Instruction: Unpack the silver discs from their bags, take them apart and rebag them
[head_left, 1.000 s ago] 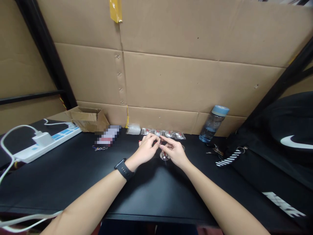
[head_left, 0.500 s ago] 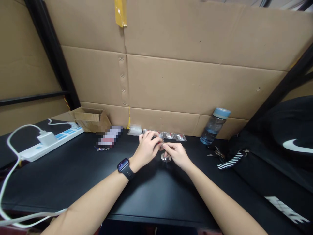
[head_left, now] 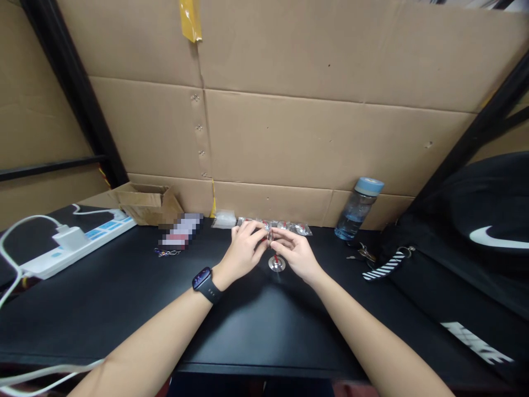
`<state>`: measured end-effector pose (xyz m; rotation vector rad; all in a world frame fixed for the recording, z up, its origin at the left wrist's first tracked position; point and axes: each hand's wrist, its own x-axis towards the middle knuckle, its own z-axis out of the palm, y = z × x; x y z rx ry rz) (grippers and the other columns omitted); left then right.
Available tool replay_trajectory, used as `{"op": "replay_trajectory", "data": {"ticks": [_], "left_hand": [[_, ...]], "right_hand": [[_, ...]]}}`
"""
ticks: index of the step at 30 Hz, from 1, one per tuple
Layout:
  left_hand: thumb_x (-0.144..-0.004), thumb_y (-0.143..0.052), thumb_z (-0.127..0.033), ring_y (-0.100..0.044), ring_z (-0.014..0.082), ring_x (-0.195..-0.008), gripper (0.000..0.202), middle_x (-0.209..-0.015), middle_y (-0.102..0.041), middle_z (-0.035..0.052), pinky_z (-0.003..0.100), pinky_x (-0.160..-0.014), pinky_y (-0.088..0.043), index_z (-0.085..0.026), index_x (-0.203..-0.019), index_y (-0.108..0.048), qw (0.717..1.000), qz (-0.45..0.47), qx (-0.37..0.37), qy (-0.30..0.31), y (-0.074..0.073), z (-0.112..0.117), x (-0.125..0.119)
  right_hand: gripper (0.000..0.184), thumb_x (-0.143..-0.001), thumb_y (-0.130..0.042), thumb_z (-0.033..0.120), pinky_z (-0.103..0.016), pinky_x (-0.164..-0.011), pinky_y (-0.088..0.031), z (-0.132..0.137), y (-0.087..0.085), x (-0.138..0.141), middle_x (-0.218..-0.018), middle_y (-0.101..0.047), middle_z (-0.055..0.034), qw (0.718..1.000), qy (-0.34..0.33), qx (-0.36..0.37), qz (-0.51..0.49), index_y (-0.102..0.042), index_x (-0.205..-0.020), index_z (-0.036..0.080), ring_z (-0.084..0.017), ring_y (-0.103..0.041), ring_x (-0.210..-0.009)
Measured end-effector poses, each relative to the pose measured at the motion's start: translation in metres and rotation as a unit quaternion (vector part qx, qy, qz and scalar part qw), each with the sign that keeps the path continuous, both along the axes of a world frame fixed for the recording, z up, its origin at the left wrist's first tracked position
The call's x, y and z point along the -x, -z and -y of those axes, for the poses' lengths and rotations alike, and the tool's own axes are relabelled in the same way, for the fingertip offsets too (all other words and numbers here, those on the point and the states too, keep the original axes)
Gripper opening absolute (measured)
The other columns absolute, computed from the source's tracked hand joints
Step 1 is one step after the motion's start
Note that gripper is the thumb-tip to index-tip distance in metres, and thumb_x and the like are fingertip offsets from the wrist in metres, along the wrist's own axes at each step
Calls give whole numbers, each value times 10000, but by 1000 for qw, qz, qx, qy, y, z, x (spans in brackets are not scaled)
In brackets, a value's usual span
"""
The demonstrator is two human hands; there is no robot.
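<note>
My left hand [head_left: 244, 251] and my right hand [head_left: 296, 253] meet above the black desk [head_left: 124, 298], fingertips pinched together on a small metal ring [head_left: 270, 237]. The left wrist wears a black smartwatch [head_left: 204, 284]. Just below the fingers a round silver piece [head_left: 276, 264] with a bit of red lies on the desk. Behind the hands, a row of small clear packets with red and silver parts [head_left: 289, 226] lies along the cardboard wall.
A blue-capped water bottle [head_left: 357, 208] stands at the back right, keys with a striped strap [head_left: 382, 266] and a black bag [head_left: 475, 242] beside it. At left lie a white power strip [head_left: 70, 245], a torn cardboard box [head_left: 144, 203], a small keychain [head_left: 167, 252].
The hands stay pinched together on the small ring, with only slight shifts of the fingers; the left wrist has turned so the watch face shows.
</note>
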<state>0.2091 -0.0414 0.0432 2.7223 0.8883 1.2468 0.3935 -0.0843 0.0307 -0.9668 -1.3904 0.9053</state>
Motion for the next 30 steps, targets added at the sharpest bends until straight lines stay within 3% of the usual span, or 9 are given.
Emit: {"op": "replay_trajectory", "data": {"ticks": [8,14,22,30], "left_hand": [[-920,-568,-262,-528,247,-1111,115,-1091,-626,69,407,-911,-340,-231,-963,-669,999,36,-23,-25,0,4,-1],[-925,-580,-281,-555,223,-1058,110,-1033,-633,57,396,-905,-350,-227,-917,-676,998,64,-16,-19,3,0,-1],[-925,-578,-276,-550,230,-1065,122,-1036,-635,61,397,-894,-342,-225,-931,-688,998,49,-18,-32,6,-2,-2],[-934,-564,-304,-529,236,-1108,127,-1060,-625,55,390,-918,-338,-230,-952,-666,999,35,22,-23,3,0,-4]], "right_hand": [[537,-776,-776,407,-390,-881,-581,1,1,0,-1110,-722,-110,1000,-16,21,0,-670,-1246,172,-205,-719,-886],[499,-847,-678,483,-334,-683,-581,2,1,0,-993,-748,-107,997,-4,31,66,-692,-1217,148,-199,-706,-752],[310,-838,-697,428,-264,-581,-503,4,-6,-1,-1045,-726,-99,968,150,-76,185,-736,-1041,196,-181,-663,-739],[166,-911,-605,320,-273,-616,-498,5,-10,-4,-1062,-651,-100,955,109,-129,244,-708,-882,194,-197,-638,-871]]}}
